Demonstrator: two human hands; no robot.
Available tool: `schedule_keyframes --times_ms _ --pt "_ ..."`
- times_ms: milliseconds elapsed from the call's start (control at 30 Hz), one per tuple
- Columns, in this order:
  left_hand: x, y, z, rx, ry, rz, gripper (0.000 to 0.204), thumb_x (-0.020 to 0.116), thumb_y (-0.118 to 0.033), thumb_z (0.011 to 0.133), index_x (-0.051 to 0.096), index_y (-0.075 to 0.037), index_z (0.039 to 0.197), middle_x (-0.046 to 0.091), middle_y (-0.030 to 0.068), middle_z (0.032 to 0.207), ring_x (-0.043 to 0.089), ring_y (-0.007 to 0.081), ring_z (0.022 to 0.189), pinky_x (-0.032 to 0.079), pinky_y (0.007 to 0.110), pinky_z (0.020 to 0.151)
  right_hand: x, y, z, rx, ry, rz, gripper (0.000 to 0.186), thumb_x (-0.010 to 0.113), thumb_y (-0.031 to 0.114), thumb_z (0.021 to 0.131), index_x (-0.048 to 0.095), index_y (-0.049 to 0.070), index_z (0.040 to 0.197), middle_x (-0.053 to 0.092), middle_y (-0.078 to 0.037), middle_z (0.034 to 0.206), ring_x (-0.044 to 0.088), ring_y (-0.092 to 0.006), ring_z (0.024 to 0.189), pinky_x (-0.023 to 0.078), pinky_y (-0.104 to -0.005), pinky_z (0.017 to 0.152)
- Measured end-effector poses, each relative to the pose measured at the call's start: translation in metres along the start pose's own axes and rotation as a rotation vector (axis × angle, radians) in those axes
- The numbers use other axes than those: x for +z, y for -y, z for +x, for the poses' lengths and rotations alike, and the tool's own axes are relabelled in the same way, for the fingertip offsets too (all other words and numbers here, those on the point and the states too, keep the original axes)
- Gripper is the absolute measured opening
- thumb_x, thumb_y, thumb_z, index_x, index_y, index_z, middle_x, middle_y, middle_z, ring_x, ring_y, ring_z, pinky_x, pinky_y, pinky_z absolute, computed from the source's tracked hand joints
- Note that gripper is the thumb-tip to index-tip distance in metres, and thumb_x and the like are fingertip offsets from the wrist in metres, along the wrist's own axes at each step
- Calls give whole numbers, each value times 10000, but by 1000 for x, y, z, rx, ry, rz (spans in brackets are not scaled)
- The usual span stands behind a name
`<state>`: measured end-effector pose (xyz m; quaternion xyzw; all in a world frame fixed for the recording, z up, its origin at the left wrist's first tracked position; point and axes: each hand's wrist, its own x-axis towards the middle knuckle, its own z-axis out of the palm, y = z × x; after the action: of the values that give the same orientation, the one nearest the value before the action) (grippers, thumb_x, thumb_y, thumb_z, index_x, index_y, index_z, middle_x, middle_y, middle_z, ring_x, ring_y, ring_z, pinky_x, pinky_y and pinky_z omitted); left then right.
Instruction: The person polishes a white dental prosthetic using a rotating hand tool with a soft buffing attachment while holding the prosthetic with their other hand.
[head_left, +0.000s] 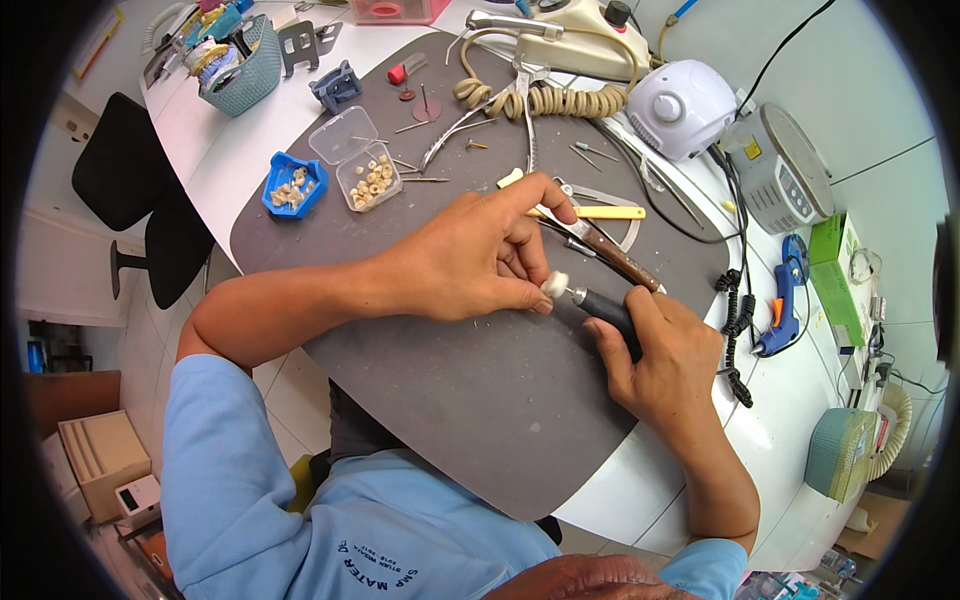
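My right hand (665, 350) grips a black rotary handpiece (608, 312) that points left and slightly up. At its thin metal shank sits a small white round polishing head (556, 284). My left hand (470, 255) is closed beside it, with thumb and fingertips brought together right at the white head. A tiny pale piece seems to show at the thumb tip, but the fingers hide most of it. Left of my hands, a clear open box (368, 190) contains several small cream tooth-like pieces, and a blue tray (294, 187) contains more pale pieces.
Beyond my hands lie a brown-handled knife (620, 255), a yellow strip (600, 212) and several burs. A coiled beige hose (575, 102), a white rounded machine (682, 108) and a grey container with buttons (785, 165) stand behind. A blue glue gun (784, 305) lies right.
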<state>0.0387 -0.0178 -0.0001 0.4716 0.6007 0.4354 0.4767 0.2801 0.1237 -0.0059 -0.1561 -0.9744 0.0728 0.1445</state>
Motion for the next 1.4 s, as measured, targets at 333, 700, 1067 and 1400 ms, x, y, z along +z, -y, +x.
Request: schedule_keyframes --times_ms 333,700,1067,1400 --pt "-1 -2 0 20 16 37 661 808 62 945 453 -21 1496 756 83 949 779 131 906 612 270 808 0 0 0 7 -7 9 411 870 397 932 616 81 867 583 -82 724 636 -299 631 432 -446 524" --pt "0 -1 0 11 12 7 679 822 60 937 452 -13 1502 759 80 945 771 121 905 612 269 814 -4 -2 1 5 14 35 413 861 402 936 614 84 845 587 -89 724 635 -306 627 435 -448 526" --pt "1 -1 0 -28 -1 -46 716 851 56 913 458 -23 1505 751 67 937 730 98 875 592 259 794 -5 -2 2 -12 28 52 405 864 391 931 612 86 843 584 -85 715 633 -303 623 435 -445 527" --pt "1 1 0 7 1 20 734 848 66 910 448 -28 1519 758 68 945 742 98 877 598 254 797 0 0 1 0 -5 26 425 872 411 932 611 88 846 581 -77 715 629 -289 624 441 -441 529"
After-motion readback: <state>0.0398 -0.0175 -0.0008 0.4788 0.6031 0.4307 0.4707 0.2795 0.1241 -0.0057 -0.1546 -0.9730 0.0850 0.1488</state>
